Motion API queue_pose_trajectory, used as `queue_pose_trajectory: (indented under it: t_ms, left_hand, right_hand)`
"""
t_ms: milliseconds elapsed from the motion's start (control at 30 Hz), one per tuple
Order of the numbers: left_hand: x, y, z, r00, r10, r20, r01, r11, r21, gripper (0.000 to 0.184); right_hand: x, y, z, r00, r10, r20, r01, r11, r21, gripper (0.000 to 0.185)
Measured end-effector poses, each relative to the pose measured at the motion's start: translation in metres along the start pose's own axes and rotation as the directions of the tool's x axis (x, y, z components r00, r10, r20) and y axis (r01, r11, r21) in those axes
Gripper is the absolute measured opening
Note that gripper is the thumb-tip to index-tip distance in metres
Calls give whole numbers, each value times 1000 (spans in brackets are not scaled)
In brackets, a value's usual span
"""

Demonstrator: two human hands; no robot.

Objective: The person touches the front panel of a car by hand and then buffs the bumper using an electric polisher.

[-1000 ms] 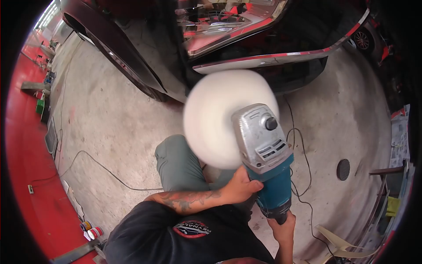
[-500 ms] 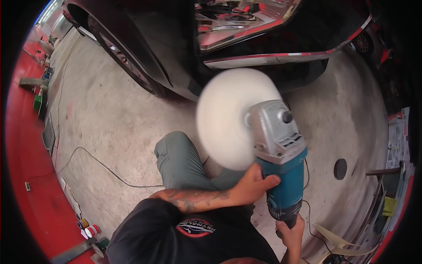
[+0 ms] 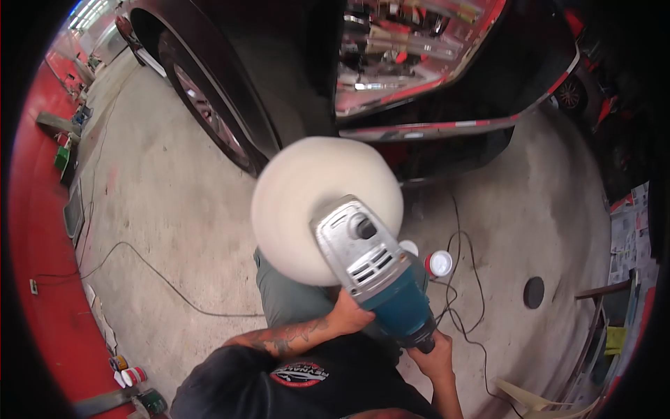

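Note:
A teal and silver polisher (image 3: 398,300) with a large round white pad (image 3: 286,209) is held in front of my body. The pad's face is smeared by motion, and it overlaps the lower edge of the dark car (image 3: 279,84) in view; I cannot tell whether they touch. My left hand (image 3: 351,314) is closed around the body just behind the metal head, its fingers partly hidden underneath. At the rear, my right hand (image 3: 431,355) wraps the black handle end.
A power cord (image 3: 474,279) loops over the concrete floor on the right. Beside it stand an open red and white tub (image 3: 438,263) and a dark round disc (image 3: 534,292). The car's wheel (image 3: 206,105) is ahead on the left. Containers (image 3: 132,376) lie at lower left.
The polisher has swung left and turned, so its head now shows from above. Both hands moved left with it. The red and white tub and looped cord have come into view.

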State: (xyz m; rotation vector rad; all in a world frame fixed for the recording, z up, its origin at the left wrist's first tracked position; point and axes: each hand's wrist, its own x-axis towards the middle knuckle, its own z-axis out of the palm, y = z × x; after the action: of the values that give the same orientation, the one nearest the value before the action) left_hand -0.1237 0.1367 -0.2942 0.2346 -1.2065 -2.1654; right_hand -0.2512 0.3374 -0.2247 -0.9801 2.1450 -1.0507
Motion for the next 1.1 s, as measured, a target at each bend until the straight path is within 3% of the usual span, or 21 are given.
queue_pose_trajectory:
  t_ms: [133, 233, 300, 433, 700, 800, 833, 867, 933, 967, 1000, 1033, 1100]
  left_hand:
    - [32, 60, 2, 992, 39, 117, -24, 992, -125, 119]
    - [60, 79, 1, 977, 143, 159, -107, 971, -215, 126]
    - [79, 90, -7, 945, 182, 271, -106, 956, -275, 125]
    - [106, 117, -6, 882, 242, 403, -116, 943, -313, 126]
    - [118, 170, 8, 881, 226, 417, -68, 931, -359, 126]
    - [106, 206, 28, 961, 163, 224, -70, 925, -374, 128]
    - [89, 176, 45, 981, 138, 134, -81, 930, -360, 131]
    - [66, 152, 50, 990, 124, -70, -142, 905, -401, 125]
    - [47, 124, 45, 901, 309, -306, -273, 950, 154, 94]
    - [38, 134, 36, 844, 488, -221, -226, 698, 679, 69]
    - [36, 142, 32, 820, 531, -216, -207, 626, 752, 62]
    - [38, 156, 30, 830, 446, -335, -194, 795, 575, 55]
    - [47, 197, 30, 818, 321, -477, -187, 933, 308, 50]
  right_hand:
    - [34, -26, 10, 976, -213, -49, 210, 975, -72, 41]
    - [60, -35, 15, 913, -395, -106, 383, 917, -113, 41]
    - [72, -45, 17, 882, -447, -148, 432, 894, -120, 42]
    - [87, -64, 25, 828, -505, -244, 484, 863, -145, 44]
    - [84, -122, 11, 838, -502, -215, 481, 865, -146, 46]
    - [73, -170, -9, 861, -473, -189, 451, 880, -148, 48]
    - [63, -142, -22, 859, -484, -166, 459, 873, -167, 48]
    - [61, -150, -30, 864, -485, -138, 459, 869, -184, 49]
    - [61, -154, -43, 864, -493, -103, 469, 862, -194, 50]
    - [64, -161, -41, 864, -495, -87, 474, 860, -188, 50]
    - [63, -167, -37, 866, -495, -68, 476, 860, -185, 51]
    - [67, -181, -28, 872, -487, -45, 471, 861, -195, 51]
    - [81, -212, -14, 876, -483, 2, 472, 856, -210, 52]
